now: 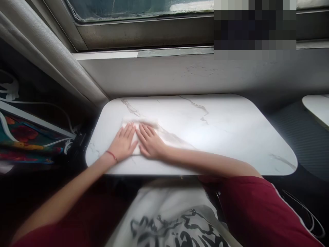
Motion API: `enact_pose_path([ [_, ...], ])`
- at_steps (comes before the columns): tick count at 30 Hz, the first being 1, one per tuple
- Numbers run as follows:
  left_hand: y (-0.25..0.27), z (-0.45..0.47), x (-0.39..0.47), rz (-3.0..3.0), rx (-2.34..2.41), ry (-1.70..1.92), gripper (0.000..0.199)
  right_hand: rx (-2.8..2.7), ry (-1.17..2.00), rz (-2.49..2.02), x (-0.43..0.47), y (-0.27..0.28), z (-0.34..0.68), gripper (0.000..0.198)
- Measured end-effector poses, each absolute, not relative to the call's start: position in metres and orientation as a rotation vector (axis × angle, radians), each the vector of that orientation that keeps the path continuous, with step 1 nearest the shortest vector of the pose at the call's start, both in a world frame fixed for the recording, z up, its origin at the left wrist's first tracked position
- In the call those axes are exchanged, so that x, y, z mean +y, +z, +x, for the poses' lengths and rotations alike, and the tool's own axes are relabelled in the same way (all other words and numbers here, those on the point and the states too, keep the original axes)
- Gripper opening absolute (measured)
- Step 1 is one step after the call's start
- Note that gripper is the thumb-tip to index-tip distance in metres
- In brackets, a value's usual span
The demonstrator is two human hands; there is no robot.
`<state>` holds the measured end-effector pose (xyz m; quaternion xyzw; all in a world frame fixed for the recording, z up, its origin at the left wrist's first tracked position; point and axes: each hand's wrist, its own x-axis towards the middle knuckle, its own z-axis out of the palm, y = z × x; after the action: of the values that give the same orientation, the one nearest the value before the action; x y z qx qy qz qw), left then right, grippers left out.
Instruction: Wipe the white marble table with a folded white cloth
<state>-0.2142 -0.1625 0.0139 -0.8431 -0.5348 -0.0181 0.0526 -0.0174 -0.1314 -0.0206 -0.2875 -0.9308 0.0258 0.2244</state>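
A white cloth [144, 121] lies flat on the left part of a white marble-patterned tabletop [226, 130]. My left hand [124, 140], with a thin red band at its wrist, presses on the cloth's left side, palm down. Beside it my right hand [150, 140] rests palm down on the same cloth, its fingers stretched forward. Both hands lie open and close together. They cover much of the cloth, and its exact outline blends into the white surface.
Behind the table stand a pale wall [159, 72] and a window frame [144, 32]. At the left hang a light curtain [51, 44] and a colourful patterned fabric [25, 140]. Another white tabletop [318, 106] shows at the right edge. White cables [308, 209] lie at lower right.
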Motion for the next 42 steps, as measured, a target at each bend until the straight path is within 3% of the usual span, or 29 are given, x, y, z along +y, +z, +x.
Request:
enact_pose_path([
  [7,0.013,-0.171,-0.214,-2.546,-1.55,-0.032,0.064,-2.593,0.124,-0.721,-0.182,-0.014,0.027,0.069],
  [25,0.006,-0.047,-0.016,-2.617,-1.666,-0.168,0.069,-2.615,-0.014,-0.943,0.007,-0.012,0.145,0.063],
  [32,0.0,0.006,0.005,-2.564,-1.74,-0.244,0.068,-2.506,-0.038,-1.226,0.043,0.055,0.19,0.033],
  [37,-0.002,0.014,0.007,-2.53,-1.741,-0.267,0.068,-1.878,-0.415,-1.384,0.082,0.115,0.218,0.044],
  [42,0.004,0.01,0.0,-2.469,-1.681,-0.219,0.063,-1.689,-0.453,-1.489,0.121,0.119,0.232,0.059],
])
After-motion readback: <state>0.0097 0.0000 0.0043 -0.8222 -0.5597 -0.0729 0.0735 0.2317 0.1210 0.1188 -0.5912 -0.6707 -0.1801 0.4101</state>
